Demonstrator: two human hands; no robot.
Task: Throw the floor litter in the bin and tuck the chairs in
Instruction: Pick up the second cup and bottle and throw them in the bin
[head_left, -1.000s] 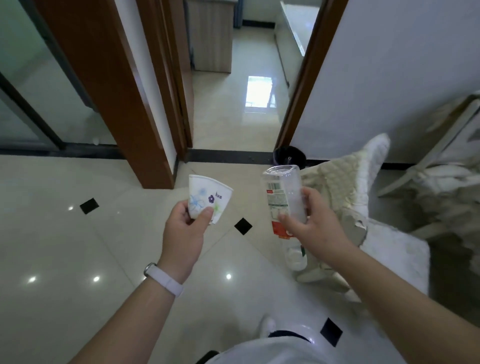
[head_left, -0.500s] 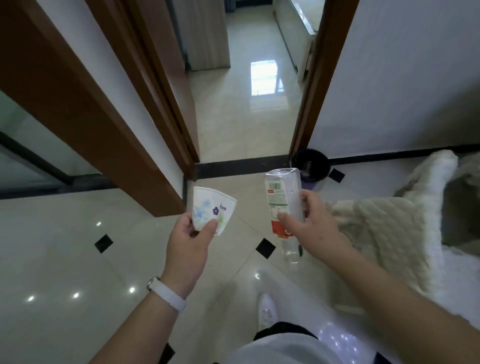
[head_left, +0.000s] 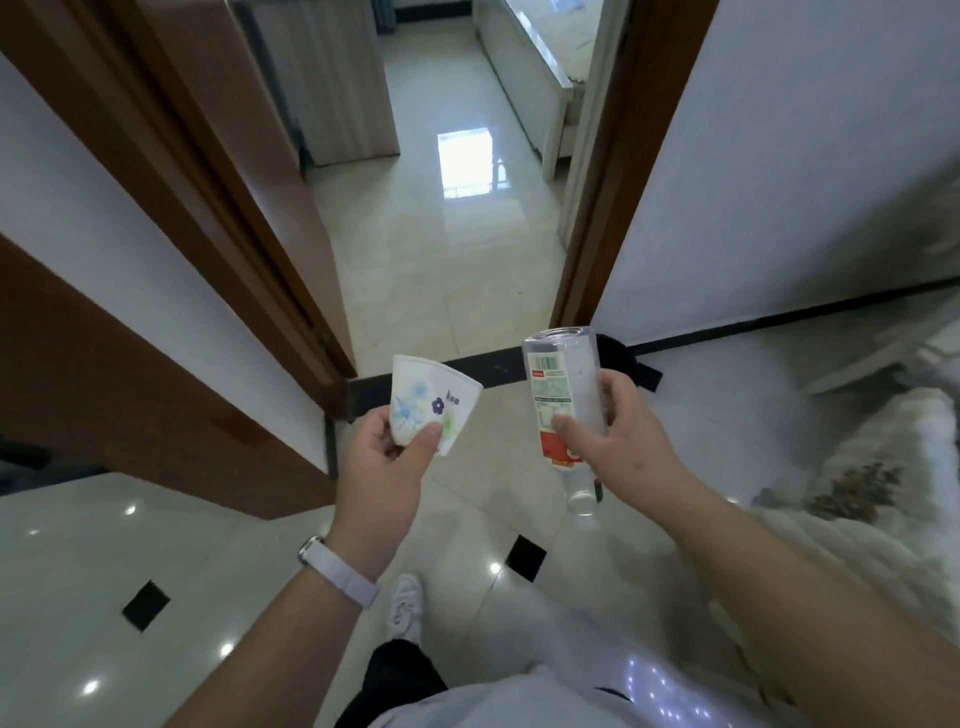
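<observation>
My left hand (head_left: 382, 467) pinches a squashed white paper cup (head_left: 428, 400) with blue and purple flowers printed on it. My right hand (head_left: 623, 436) grips a clear plastic bottle (head_left: 563, 395) with a red and green label, held upside down with its neck pointing at the floor. Just behind the bottle and my right hand, a black bin (head_left: 618, 356) stands on the floor by the right door frame. Only a dark sliver of the bin shows.
An open doorway with brown wooden frames (head_left: 618, 171) leads to a tiled room ahead. A brown door (head_left: 218, 171) stands on the left. A cream fluffy cover (head_left: 883, 467) lies over furniture on the right. My white shoe (head_left: 407, 608) is on the glossy tiles.
I have walked towards the doorway, so the bin and door frames are closer. Both hands keep hold of the cup and the bottle, and the bottle now hides most of the bin.
</observation>
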